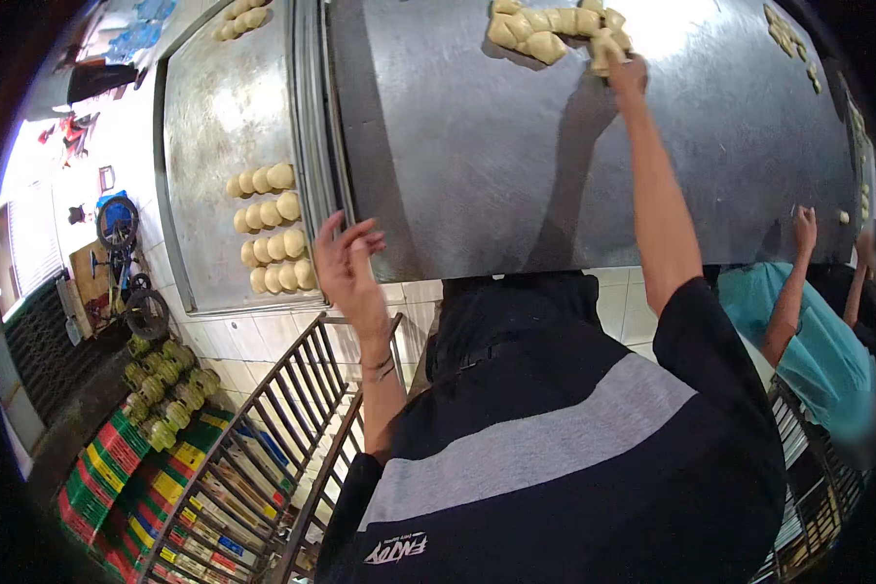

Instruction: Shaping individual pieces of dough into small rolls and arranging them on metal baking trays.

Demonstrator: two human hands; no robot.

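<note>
Right hand at the dough, left hand free

Dough pieces (530, 29) lie clustered at the far side of the metal tabletop (457, 185). Right hand (629, 78) reaches to their near right end, fingers against one piece; cannot tell if they pinch it. Left hand (350, 268) hovers by the tabletop's left edge, fingers loosely spread, nothing held. Beside it, a tray (219, 102) carries rows of dough balls (270, 212).
</note>
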